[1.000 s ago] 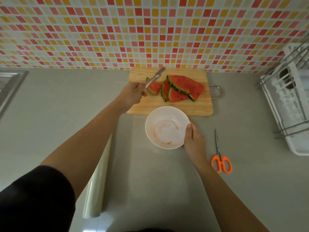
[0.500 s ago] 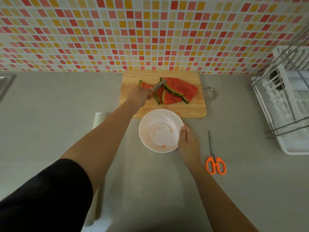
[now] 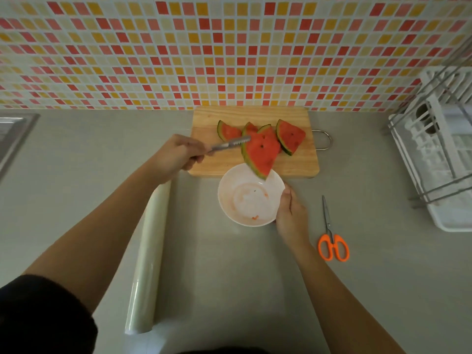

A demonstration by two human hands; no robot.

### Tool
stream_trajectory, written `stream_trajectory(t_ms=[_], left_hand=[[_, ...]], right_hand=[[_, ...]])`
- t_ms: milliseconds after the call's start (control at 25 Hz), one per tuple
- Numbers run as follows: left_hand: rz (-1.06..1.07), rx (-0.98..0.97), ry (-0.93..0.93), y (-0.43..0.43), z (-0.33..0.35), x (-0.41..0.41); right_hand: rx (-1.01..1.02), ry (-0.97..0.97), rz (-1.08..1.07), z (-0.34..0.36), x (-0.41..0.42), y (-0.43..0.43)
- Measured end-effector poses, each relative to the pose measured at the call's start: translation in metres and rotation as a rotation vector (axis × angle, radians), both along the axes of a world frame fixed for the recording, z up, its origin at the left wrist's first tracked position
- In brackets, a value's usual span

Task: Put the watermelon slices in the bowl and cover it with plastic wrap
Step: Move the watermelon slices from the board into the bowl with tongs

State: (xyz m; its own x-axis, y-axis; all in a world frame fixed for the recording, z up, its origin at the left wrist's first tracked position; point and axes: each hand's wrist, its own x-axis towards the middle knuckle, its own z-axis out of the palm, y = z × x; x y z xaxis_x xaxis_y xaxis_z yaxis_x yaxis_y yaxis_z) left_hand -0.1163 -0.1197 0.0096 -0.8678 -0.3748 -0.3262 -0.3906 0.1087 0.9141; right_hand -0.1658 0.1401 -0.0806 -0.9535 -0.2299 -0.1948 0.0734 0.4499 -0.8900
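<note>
So the watermelon slice I'm moving is up in the air, pinched near its top by the serrated metal tongs. The rind runs down its left side, and its pointy bottom corner hangs just over the far rim of the white bowl. The long axis runs from the tongs down toward me, so the bowl sits right under that tip and on my side of it.

My left hand is wrapped round the tongs' handle, off to the left of the slice, and it's doing the carrying. My right hand grips the bowl at its right rim, thumb on the edge. There's nothing in the bowl but a few red smears. I reckon all it needs is a short pull toward me and a release.

The other slices lie on the wooden cutting board behind the bowl. The plastic wrap roll lies on the table to the left, partly under my left forearm. The orange scissors are to the right, and the white dish rack is further right.
</note>
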Motion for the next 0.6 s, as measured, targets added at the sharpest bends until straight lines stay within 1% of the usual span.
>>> stream_trajectory(t_ms=[120,200,280,400,480,600], left_hand=[[-0.070,-0.131,-0.122,0.011,-0.012,0.027],[-0.103,-0.266,-0.156,0.018,-0.019,0.028],[-0.193,-0.427,-0.181,0.024,-0.019,0.023],[-0.348,-0.600,-0.257,0.031,-0.011,0.012],[-0.451,-0.751,-0.305,0.036,-0.003,0.004],[-0.515,-0.952,-0.325,0.046,0.011,-0.001]], right_hand=[[0.040,-0.007,-0.025,0.001,0.000,-0.001],[0.063,-0.003,-0.012,0.001,-0.001,-0.001],[0.084,0.013,0.021,0.000,-0.002,-0.001],[0.097,0.024,0.046,0.000,-0.004,0.000],[0.087,0.019,0.049,0.000,-0.004,0.000],[0.047,0.028,0.051,-0.001,-0.003,0.001]])
